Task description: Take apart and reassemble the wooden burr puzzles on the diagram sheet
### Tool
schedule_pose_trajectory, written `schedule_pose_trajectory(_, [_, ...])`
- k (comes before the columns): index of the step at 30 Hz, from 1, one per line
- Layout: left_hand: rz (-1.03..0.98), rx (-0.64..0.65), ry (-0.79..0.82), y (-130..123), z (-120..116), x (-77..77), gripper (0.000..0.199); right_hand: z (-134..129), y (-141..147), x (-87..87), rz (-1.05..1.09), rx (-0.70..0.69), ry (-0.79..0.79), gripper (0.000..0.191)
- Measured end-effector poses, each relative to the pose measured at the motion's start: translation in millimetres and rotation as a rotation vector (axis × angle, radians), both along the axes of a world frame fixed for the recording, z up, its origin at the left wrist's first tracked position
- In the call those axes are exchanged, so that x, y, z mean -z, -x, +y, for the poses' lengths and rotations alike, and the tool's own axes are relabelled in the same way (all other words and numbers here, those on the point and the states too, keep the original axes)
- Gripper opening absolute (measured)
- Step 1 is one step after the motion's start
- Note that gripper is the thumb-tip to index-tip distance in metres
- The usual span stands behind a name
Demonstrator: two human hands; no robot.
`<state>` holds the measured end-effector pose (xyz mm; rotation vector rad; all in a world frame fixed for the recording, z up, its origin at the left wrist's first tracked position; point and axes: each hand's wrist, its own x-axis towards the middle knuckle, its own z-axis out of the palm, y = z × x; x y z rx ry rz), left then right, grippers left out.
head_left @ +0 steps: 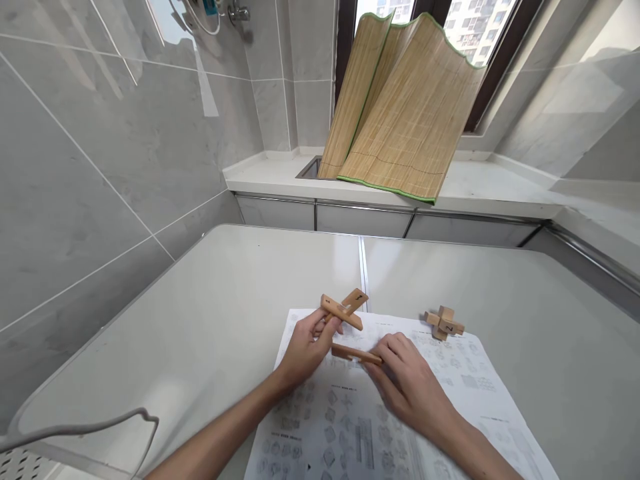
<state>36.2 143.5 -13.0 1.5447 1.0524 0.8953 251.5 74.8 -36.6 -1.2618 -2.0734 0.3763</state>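
My left hand [311,340] pinches two flat wooden pieces [345,309] that cross each other, each with a dark mark near one end. To its right, my right hand [407,373] grips the end of a separate notched wooden piece [356,354], which points left toward my left fingers. Both hands are above a printed sheet [345,407] with small diagrams. An assembled wooden cross-shaped puzzle [444,323] rests at the sheet's upper right edge.
The sheet lies on a white table [215,293] with a seam down its middle. Behind it, a bamboo mat [405,107] leans over a counter [480,183] and sink by the window. A grey-rimmed white rack [75,430] is at lower left.
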Motion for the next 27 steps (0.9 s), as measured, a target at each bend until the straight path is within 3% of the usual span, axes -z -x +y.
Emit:
schedule_pose_trajectory(3, [0.087, -0.1, -0.136, 4, 5, 0.5, 0.034, 0, 0, -3.4, 0.137, 0.063, 0.093, 0.028])
schedule_pose_trajectory(6, [0.279, -0.155, -0.38, 8, 8, 1.6, 0.029, -2, -2, -10.0, 0.383, 0.085, 0.331, 0.038])
schedule_pose_trajectory(9, [0.411, -0.105, -0.536, 10, 7, 5.0, 0.023, -4, -3, -15.8, 0.707, 0.032, 0.539, 0.04])
schedule_pose_trajectory(13, [0.493, -0.009, -0.596, 10, 2, 11.2, 0.024, -7, -3, -16.9, 0.968, -0.068, 0.628, 0.036])
schedule_pose_trajectory(19, [0.578, 0.04, -0.727, 7, 0, 15.4, 0.022, -11, 3, -15.7, 1.029, -0.144, 0.678, 0.058])
schedule_pose_trajectory(27, [0.651, 0.065, -0.905, 6, -1, 21.0, 0.027, -13, 9, -16.1, 1.021, -0.146, 0.693, 0.064])
